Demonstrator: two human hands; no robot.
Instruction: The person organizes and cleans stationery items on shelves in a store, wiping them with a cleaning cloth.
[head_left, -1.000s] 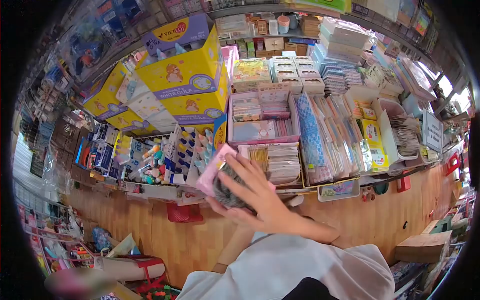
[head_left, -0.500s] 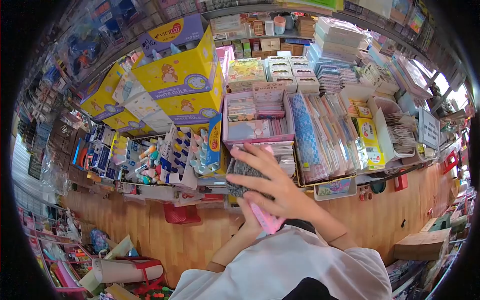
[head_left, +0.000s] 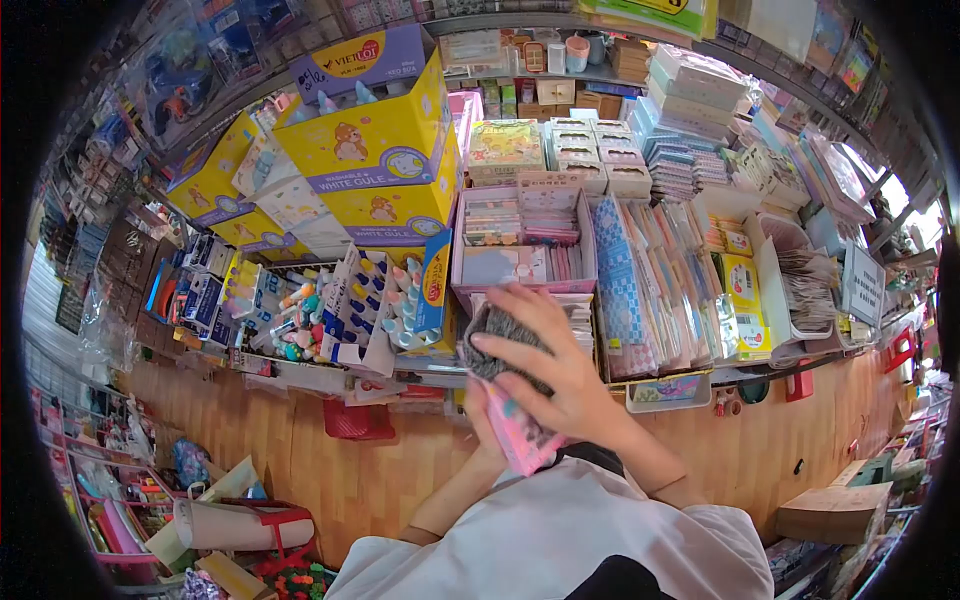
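A dark grey cloth (head_left: 507,338) is under the spread fingers of my right hand (head_left: 560,375), pressed against a pink item (head_left: 520,440) with a patterned face. My left hand (head_left: 484,415) grips the pink item from its left side, partly hidden behind it. Both hands are in front of my white shirt, just below a pink box (head_left: 522,240) of small stationery packs. What the pink item is cannot be made out, as it is blurred.
Yellow glue boxes (head_left: 375,150) are stacked at the left, above trays of markers (head_left: 300,310). Plastic-sleeved packs (head_left: 665,290) stand right of centre. Near the floor are a red bag (head_left: 358,420), a cardboard box (head_left: 835,513) and a white roll (head_left: 225,525).
The pink item has turned and shows more of its patterned face. My right hand and the cloth have shifted slightly right, and the view has moved a little.
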